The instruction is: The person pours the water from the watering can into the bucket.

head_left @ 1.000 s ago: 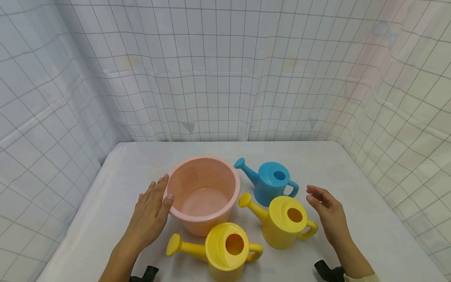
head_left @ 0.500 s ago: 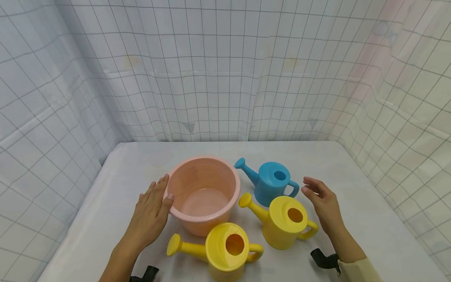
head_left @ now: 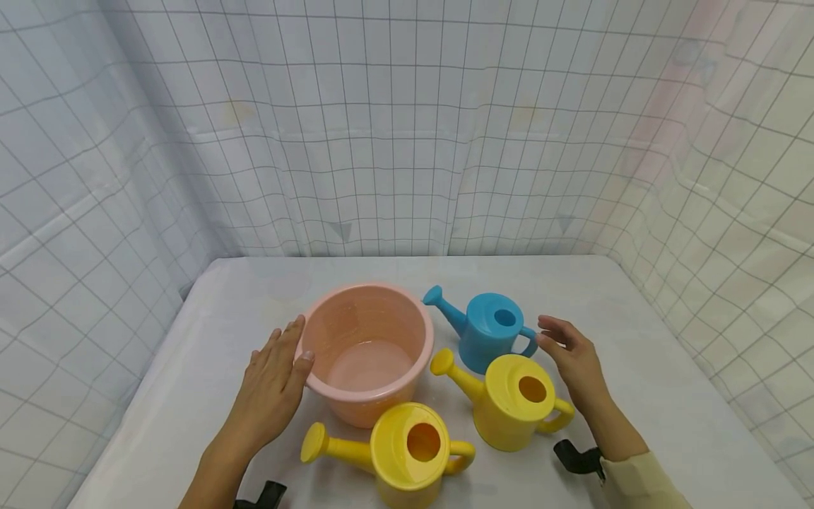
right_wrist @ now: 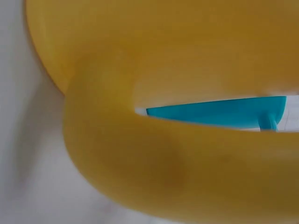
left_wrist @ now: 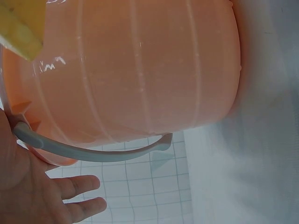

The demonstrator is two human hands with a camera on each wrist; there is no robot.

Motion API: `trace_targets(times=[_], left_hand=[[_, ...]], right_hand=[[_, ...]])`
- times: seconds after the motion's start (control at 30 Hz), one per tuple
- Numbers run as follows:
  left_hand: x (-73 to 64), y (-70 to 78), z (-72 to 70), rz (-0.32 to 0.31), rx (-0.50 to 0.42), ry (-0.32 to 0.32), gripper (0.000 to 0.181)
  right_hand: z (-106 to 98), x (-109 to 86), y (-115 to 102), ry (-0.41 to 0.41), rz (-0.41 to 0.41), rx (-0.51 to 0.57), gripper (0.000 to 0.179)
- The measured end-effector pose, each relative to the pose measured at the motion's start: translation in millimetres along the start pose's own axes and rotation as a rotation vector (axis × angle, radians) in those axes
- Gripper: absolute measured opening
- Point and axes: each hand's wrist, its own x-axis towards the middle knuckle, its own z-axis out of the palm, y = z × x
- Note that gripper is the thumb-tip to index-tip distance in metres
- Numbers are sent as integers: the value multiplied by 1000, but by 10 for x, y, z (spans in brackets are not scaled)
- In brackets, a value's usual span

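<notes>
My left hand [head_left: 270, 389] rests against the left rim of a pink plastic bucket [head_left: 365, 408], its fingers straight. The left wrist view shows the ribbed bucket wall [left_wrist: 140, 60] and a grey carrying handle [left_wrist: 93, 152] hanging beside that hand. Right at the handle of a blue watering can [head_left: 481, 346] are the fingertips of my right hand [head_left: 577, 364], bent loosely with nothing in them. A yellow watering can [head_left: 502, 417] stands just in front of the blue one. Its yellow handle [right_wrist: 117, 144] fills the right wrist view, where the right hand is hidden.
Nearest me, a second yellow watering can [head_left: 403, 481] stands in front of the bucket, spout to the left. All stand on a white-covered table [head_left: 254, 283]. Checked white curtains [head_left: 407, 141] enclose the back and both sides.
My right hand has moved forward and left, from beside the yellow watering can's handle to the blue watering can's handle. The left hand and the bucket have stayed put.
</notes>
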Motion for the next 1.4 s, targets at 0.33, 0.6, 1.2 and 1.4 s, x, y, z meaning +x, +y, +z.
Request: trace_targets(times=[0.33, 0.6, 1.2, 1.4], left_hand=[[0, 1, -1, 7, -2, 8, 56], [0, 3, -3, 10, -2, 12, 56], [4, 2, 2, 9, -1, 11, 56], [5, 3, 4, 6, 0, 15, 56]], right_hand=[[61, 36, 56, -25, 14, 2, 63], [94, 57, 45, -40, 1, 1, 62], [135, 80, 49, -87, 5, 44, 58], [138, 84, 71, -96, 35, 2, 61]])
